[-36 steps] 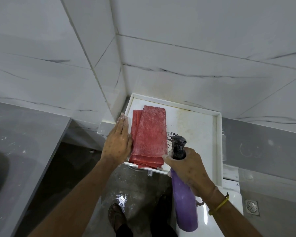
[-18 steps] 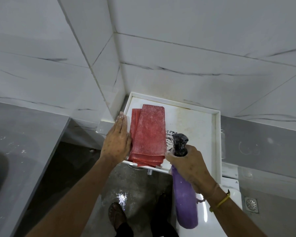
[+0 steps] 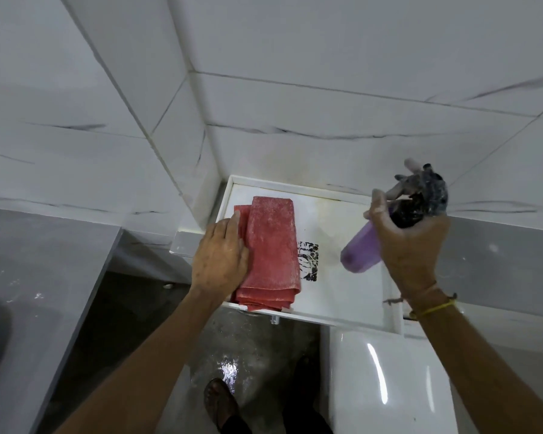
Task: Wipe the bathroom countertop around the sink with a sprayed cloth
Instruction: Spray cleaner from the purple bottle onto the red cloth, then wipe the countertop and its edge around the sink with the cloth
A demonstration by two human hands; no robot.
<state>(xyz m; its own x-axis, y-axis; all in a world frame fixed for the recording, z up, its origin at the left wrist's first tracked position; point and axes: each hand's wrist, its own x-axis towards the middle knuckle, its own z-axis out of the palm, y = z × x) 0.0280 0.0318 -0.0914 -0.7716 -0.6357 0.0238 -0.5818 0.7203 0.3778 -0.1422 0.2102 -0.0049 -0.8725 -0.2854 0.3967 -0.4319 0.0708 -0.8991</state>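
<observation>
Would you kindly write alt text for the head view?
A person's left hand rests on a folded red cloth lying on a white corner shelf, while the right hand holds a purple spray bottle raised and tilted, nozzle up, above the shelf.

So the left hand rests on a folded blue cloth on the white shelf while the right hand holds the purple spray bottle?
Not quite: the head view shows the folded cloth is red, not blue. The rest holds: left hand, white shelf, right hand, purple spray bottle.
</observation>
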